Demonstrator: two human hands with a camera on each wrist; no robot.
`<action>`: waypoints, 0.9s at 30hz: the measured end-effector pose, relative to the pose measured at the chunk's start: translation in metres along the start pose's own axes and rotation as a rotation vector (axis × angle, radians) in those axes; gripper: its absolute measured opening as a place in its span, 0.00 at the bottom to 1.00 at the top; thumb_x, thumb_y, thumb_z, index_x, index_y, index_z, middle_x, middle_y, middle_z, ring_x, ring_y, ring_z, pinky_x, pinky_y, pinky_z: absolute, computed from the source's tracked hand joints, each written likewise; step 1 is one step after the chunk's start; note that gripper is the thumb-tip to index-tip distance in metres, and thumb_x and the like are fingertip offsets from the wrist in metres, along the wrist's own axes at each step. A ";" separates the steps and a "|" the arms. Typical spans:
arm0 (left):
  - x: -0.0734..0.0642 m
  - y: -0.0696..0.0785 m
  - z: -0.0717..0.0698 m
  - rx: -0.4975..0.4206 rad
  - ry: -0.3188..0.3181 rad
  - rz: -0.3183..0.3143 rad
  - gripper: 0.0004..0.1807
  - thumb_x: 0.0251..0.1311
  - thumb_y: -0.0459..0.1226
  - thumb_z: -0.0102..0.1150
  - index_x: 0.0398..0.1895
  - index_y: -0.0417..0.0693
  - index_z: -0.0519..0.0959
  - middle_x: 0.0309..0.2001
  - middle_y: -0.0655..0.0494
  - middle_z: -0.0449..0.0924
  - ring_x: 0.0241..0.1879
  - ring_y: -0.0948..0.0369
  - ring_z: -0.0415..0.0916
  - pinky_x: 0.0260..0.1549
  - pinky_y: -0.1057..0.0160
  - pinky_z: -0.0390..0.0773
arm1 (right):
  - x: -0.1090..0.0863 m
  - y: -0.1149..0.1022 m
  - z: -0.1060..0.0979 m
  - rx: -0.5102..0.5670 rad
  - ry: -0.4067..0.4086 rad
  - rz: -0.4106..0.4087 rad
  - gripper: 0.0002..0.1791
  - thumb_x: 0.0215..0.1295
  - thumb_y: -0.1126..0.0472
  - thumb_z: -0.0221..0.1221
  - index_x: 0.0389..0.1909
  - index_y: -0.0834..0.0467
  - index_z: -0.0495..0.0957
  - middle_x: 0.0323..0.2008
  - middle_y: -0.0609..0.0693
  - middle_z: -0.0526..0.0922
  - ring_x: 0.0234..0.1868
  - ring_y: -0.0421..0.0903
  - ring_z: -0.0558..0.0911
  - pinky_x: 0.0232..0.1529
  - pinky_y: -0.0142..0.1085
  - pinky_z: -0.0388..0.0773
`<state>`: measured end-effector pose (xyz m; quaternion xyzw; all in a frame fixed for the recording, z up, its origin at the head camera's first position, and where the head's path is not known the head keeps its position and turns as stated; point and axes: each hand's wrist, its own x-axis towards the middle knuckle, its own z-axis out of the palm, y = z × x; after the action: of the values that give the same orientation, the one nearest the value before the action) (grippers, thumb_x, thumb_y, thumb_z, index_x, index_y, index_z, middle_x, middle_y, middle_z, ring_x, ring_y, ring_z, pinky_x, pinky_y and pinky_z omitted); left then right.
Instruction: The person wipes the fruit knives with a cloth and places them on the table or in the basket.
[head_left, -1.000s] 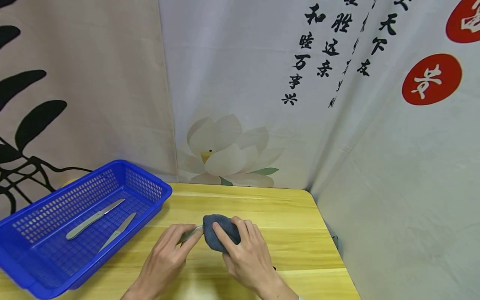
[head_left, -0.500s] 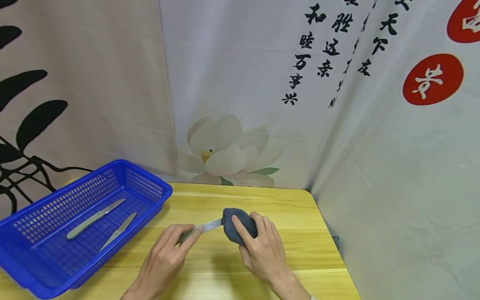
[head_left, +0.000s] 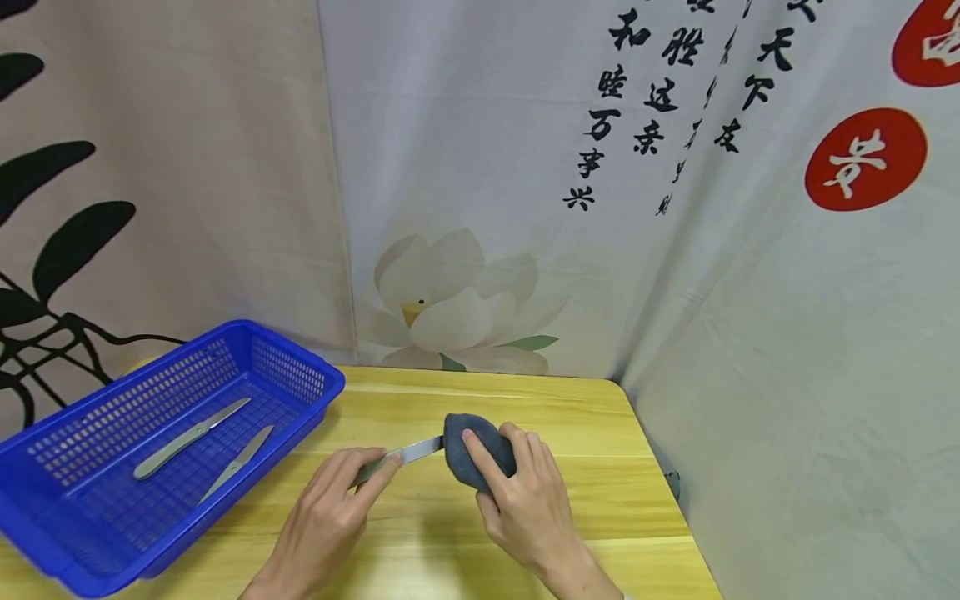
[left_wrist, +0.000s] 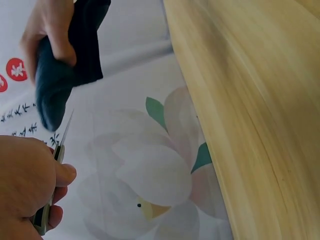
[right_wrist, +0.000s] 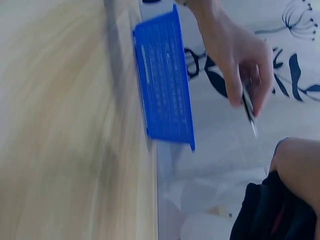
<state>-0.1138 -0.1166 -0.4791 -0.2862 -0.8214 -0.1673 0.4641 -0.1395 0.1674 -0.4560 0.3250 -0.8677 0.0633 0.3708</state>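
My left hand (head_left: 322,518) grips a small knife by its pale handle, thumb and forefinger along it. The knife's bare blade (head_left: 423,448) points right and slightly away from me. In my right hand (head_left: 531,507) is a folded dark blue-grey cloth (head_left: 459,457), pinched between fingers and thumb. Seen from the head, the blade's tip meets the cloth's left edge. The right wrist view shows a gap between the blade (right_wrist: 254,127) and the cloth (right_wrist: 265,210). Both hands are above the table, as the left wrist view shows the cloth (left_wrist: 52,95) raised.
A blue plastic basket (head_left: 303,357) stands on the left of the wooden table (head_left: 600,467). Inside it lie one knife (head_left: 176,446) and a second knife (head_left: 238,461), side by side. Printed curtains (head_left: 480,125) hang behind the table and along its right side.
My right hand has moved right and slightly away with the cloth, sliding off the blade and uncovering it. The left hand has hardly moved. Little differs over the last half second.
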 end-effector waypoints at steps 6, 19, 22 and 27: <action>-0.001 0.003 0.000 -0.020 -0.031 0.005 0.30 0.91 0.30 0.31 0.57 0.43 0.92 0.49 0.45 0.88 0.46 0.49 0.85 0.46 0.50 0.87 | 0.008 -0.028 0.004 0.027 -0.056 -0.068 0.47 0.55 0.57 0.78 0.81 0.42 0.77 0.62 0.58 0.82 0.48 0.49 0.78 0.49 0.42 0.83; -0.003 0.005 0.001 -0.039 -0.019 -0.002 0.29 0.91 0.29 0.33 0.55 0.43 0.92 0.49 0.44 0.88 0.46 0.49 0.86 0.45 0.50 0.88 | 0.010 -0.034 0.007 0.019 -0.052 -0.102 0.46 0.54 0.57 0.78 0.79 0.43 0.79 0.61 0.57 0.82 0.46 0.49 0.77 0.47 0.40 0.82; -0.003 0.005 0.001 -0.033 -0.019 -0.001 0.28 0.91 0.29 0.34 0.57 0.43 0.92 0.49 0.44 0.88 0.47 0.49 0.85 0.46 0.51 0.87 | 0.010 -0.029 0.007 0.012 -0.041 -0.096 0.45 0.55 0.57 0.77 0.78 0.43 0.79 0.60 0.58 0.82 0.45 0.49 0.76 0.46 0.41 0.81; -0.001 0.006 0.000 -0.035 -0.023 -0.006 0.28 0.92 0.30 0.33 0.59 0.44 0.91 0.49 0.45 0.88 0.46 0.50 0.85 0.44 0.52 0.87 | 0.007 -0.021 0.006 0.002 -0.042 -0.064 0.43 0.56 0.56 0.77 0.78 0.43 0.80 0.60 0.59 0.82 0.46 0.50 0.77 0.47 0.42 0.81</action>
<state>-0.1095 -0.1129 -0.4799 -0.2937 -0.8244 -0.1796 0.4492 -0.1333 0.1451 -0.4581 0.3544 -0.8643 0.0455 0.3539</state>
